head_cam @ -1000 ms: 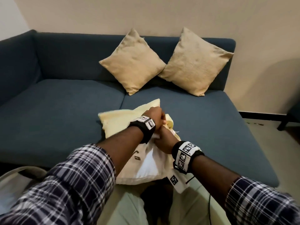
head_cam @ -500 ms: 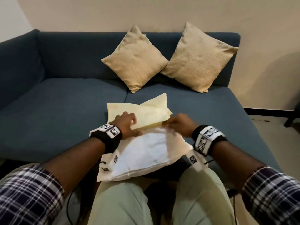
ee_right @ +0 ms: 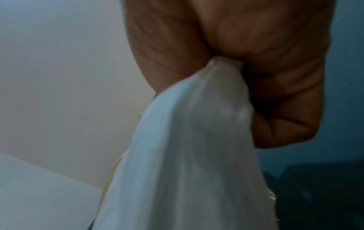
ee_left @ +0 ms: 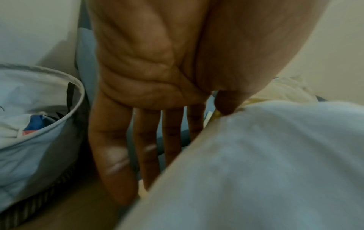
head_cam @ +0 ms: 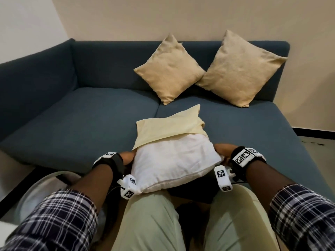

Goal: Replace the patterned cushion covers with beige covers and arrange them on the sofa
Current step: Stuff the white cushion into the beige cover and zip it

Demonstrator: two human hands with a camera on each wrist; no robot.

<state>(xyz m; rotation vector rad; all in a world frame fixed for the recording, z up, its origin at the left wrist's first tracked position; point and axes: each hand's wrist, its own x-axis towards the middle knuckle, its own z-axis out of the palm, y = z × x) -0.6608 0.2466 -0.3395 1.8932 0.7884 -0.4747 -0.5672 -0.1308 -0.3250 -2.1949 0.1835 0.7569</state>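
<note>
A white cushion insert [head_cam: 174, 160] lies on my lap and the front edge of the blue sofa [head_cam: 72, 127]. A pale beige cover [head_cam: 168, 127] sheathes its far half. My left hand [head_cam: 127, 156] is at the insert's left side. In the left wrist view its fingers [ee_left: 112, 147] run straight down beside the insert [ee_left: 265, 163], and the thumb tip presses the cover's hem [ee_left: 215, 114]. My right hand [head_cam: 223, 151] is at the insert's right corner. There, in the right wrist view, the fist [ee_right: 275, 93] grips a bunch of white insert fabric [ee_right: 197, 132].
Two beige cushions [head_cam: 170, 69] [head_cam: 241, 67] lean on their corners against the sofa back at the right. A round fabric basket [head_cam: 45, 189] with cloth inside stands on the floor by my left knee. The sofa's left seat is bare.
Both hands have slid from the top of the cover's edge out to the insert's sides and nearer to me. The right hand has taken hold of the insert's corner.
</note>
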